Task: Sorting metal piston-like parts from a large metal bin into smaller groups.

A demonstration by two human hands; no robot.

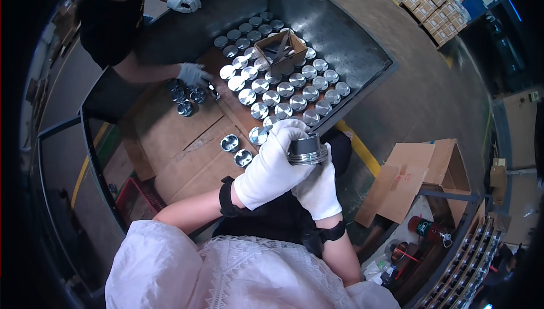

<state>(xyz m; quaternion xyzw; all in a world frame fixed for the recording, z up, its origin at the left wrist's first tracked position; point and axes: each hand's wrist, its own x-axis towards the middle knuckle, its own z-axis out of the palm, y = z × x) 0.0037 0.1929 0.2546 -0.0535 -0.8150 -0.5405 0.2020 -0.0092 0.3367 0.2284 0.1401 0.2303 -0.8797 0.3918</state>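
A metal engine piston (306, 151) with a dark skirt and ring grooves is held in front of me, its grooved end tilted down. My left hand (271, 164), in a white glove, is closed round it from the left and top. My right hand (319, 189), gloved too, grips it from below and the right; some of its fingers are hidden. Just left of my hands, two pistons (243, 157) lie on a cardboard sheet (184, 153) with their hollow sides up. Beyond, many upright pistons (284, 89) stand in rows, shiny crowns up.
An open cardboard box (281, 49) rests on the rows inside a dark metal bin (362, 48). At the far left a co-worker's gloved hand (194, 75) is beside several pistons (185, 108). To my right are a cardboard carton (399, 176), a red bottle (426, 228) and a rack of parts (467, 263).
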